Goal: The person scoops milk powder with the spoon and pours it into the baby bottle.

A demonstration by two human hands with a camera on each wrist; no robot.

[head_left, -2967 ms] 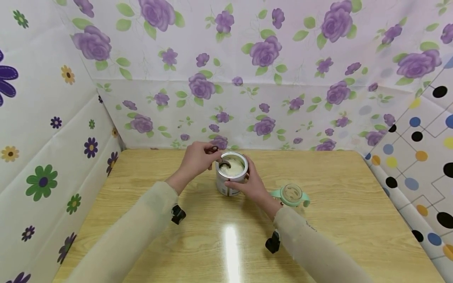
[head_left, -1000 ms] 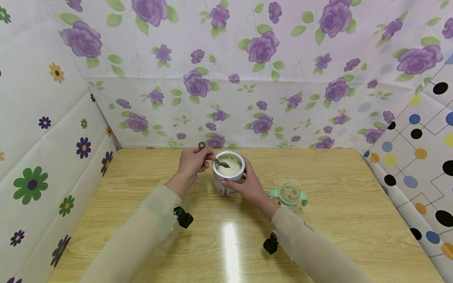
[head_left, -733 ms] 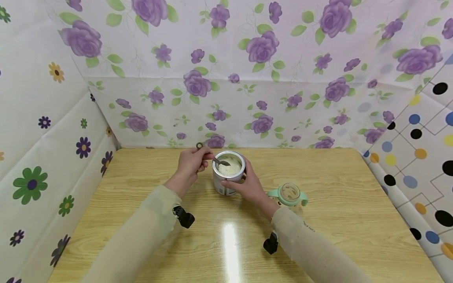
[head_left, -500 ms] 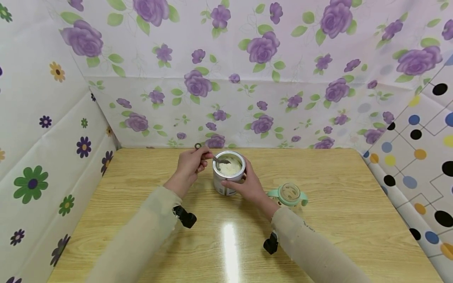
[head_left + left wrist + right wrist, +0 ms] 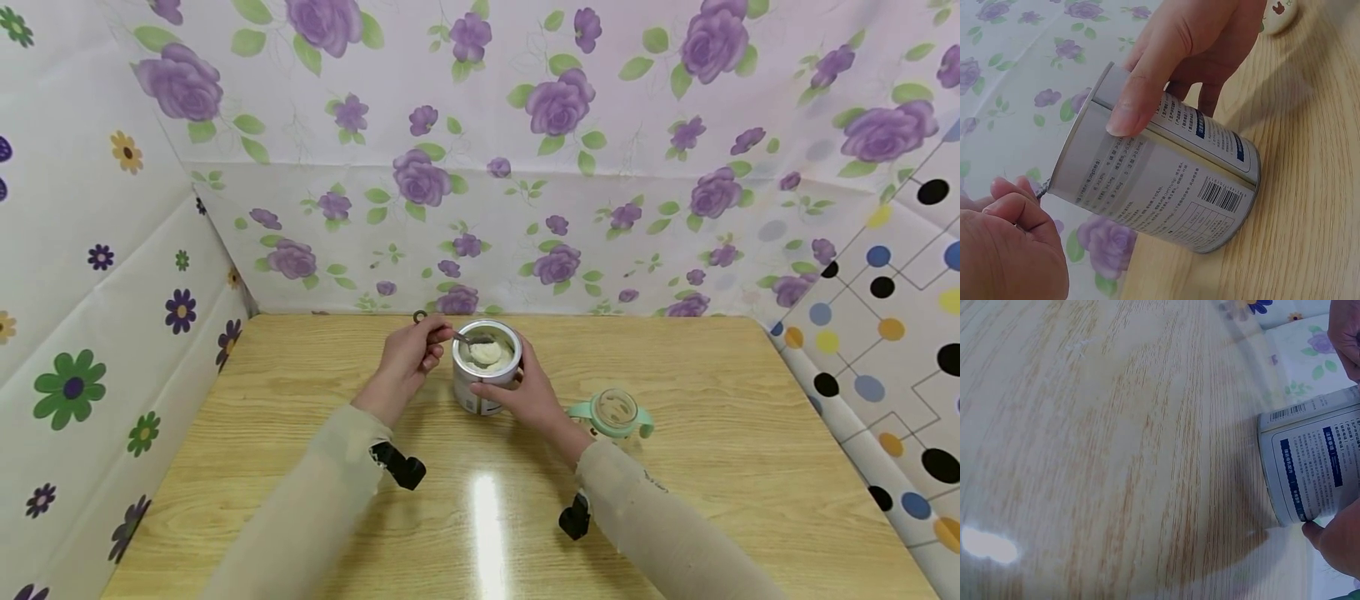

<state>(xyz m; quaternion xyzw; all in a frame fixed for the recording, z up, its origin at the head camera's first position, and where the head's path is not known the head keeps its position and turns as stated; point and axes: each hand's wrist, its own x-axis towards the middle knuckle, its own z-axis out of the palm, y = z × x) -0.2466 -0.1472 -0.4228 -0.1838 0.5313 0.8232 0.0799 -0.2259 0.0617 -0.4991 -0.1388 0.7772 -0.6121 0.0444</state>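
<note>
Near the far edge of the table stands an open cylindrical can (image 5: pixel 467 387), pale grey with printed text and a barcode. Cream-coloured powder (image 5: pixel 487 356) shows inside it. My left hand (image 5: pixel 407 354) pinches a dark metal spoon (image 5: pixel 461 337) by its handle, whose ring end sticks out behind the fingers. The spoon reaches over the rim, its front part in the can beside a mound of powder. My right hand (image 5: pixel 529 392) grips the can from the right, its thumb (image 5: pixel 1129 112) across the printed side in the left wrist view.
Right of the can, beyond my right wrist, is a small clear-topped bottle (image 5: pixel 617 411) with mint-green handles. The wooden table (image 5: pixel 697 483) meets a floral cloth (image 5: pixel 300 208) at its back edge. Dark camera mounts (image 5: pixel 397 467) sit on both wrists.
Since three seconds ago the spoon has gone from steep to flatter, with the left hand further left. Latest, its ring end dips slightly and a powder mound shows at the spoon. The right hand keeps its grip.
</note>
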